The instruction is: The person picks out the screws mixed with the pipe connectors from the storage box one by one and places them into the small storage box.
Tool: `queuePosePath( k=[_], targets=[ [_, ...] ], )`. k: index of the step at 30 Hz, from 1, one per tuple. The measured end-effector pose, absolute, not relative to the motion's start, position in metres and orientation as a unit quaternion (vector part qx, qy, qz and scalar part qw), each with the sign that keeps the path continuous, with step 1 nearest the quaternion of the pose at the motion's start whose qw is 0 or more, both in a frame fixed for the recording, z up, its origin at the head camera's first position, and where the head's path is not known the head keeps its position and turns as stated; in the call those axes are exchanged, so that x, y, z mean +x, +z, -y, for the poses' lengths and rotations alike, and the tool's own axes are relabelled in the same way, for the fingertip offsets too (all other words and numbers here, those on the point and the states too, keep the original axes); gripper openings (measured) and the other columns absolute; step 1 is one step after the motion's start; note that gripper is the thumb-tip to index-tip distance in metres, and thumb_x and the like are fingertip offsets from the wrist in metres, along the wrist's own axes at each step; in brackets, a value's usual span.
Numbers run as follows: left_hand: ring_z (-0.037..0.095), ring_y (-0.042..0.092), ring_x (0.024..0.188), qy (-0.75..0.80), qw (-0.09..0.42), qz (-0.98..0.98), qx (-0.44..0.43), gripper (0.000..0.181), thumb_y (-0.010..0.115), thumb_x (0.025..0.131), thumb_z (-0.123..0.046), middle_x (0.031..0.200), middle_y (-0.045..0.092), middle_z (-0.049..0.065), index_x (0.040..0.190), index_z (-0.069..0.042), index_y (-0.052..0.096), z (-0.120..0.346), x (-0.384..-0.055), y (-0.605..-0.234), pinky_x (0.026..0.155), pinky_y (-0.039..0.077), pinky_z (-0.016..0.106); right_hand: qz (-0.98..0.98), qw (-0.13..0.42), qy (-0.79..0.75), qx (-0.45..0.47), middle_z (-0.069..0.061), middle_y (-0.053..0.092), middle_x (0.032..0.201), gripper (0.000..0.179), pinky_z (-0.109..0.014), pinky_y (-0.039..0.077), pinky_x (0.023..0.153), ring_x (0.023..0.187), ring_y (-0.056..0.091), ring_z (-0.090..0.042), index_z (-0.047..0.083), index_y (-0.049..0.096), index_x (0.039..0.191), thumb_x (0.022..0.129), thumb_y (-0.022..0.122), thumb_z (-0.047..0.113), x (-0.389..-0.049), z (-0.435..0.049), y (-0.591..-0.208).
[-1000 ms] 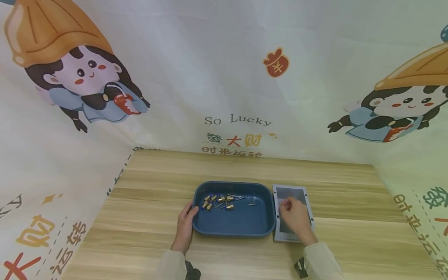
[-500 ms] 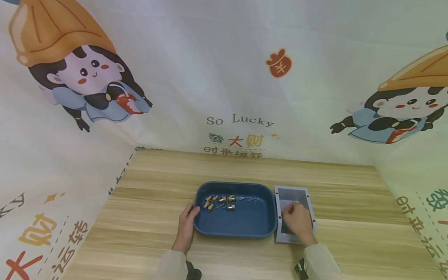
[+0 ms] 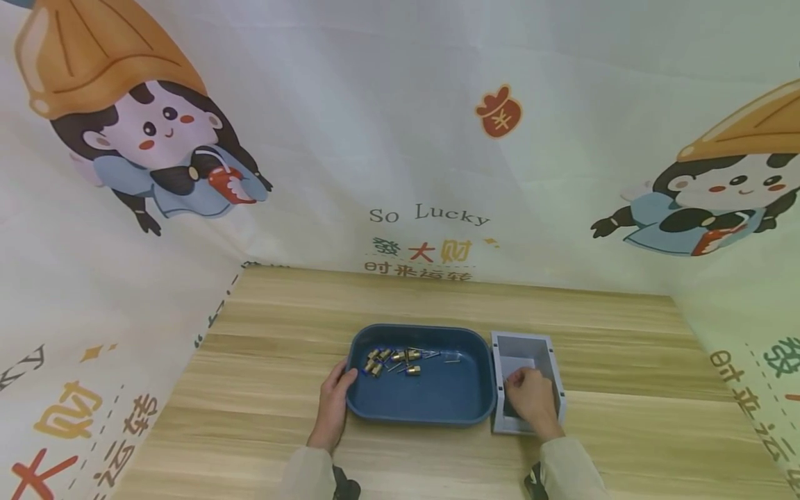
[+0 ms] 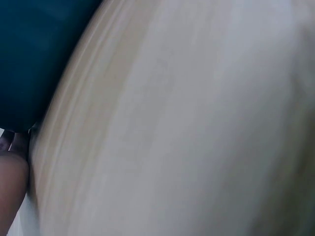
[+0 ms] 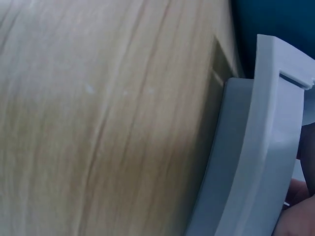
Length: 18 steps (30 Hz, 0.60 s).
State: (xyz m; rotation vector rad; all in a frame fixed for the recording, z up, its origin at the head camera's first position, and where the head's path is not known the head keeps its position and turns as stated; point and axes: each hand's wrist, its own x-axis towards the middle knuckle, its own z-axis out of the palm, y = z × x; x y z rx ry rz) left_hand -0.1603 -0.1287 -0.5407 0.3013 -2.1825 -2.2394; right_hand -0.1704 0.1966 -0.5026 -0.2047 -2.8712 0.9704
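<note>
A dark blue tray [image 3: 425,406] lies on the table with several brass-coloured cylindrical pieces [image 3: 376,369] and thin metal rods [image 3: 431,355] in it. My left hand [image 3: 333,399] grips its left wall, thumb at the rim and fingers outside. In the left wrist view only a bit of that hand shows beside the tray [image 4: 39,59]. To the right stands a grey box [image 3: 498,423]. My right hand [image 3: 531,394] reaches into it, fingertips pinched together. In the right wrist view a small bright glint shows at the fingers [image 5: 299,216]; most of the held rod is hidden.
The box's near wall [image 5: 266,142] rises close to the right wrist. Box and tray stand side by side on the wood-grain table [image 3: 300,305]. A printed white cloth [image 3: 550,229] hangs behind and at both sides.
My right hand has lowered slightly into the grey box, and the thin rod that stuck out of its fingertips no longer shows in the head view. The left hand keeps its hold on the tray.
</note>
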Motion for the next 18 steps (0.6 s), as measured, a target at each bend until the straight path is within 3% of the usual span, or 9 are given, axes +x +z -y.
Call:
queuePosePath(
  k=[18],
  targets=[
    [0.037,0.030,0.140,-0.711,0.003,0.696,0.096,0.049,0.044,0.099,-0.021,0.147,0.038,0.023,0.141,0.004,0.039,0.1286,-0.1607,-0.5406,0.117,0.022,0.047,0.946,0.055,0.313,-0.065,-0.014,0.063,0.066,0.006,-0.039,0.049,0.055,0.062,0.060,-0.027,-0.002,0.060,0.072,0.073,0.061,0.003,-0.1681,-0.1947,-0.5065]
  ],
)
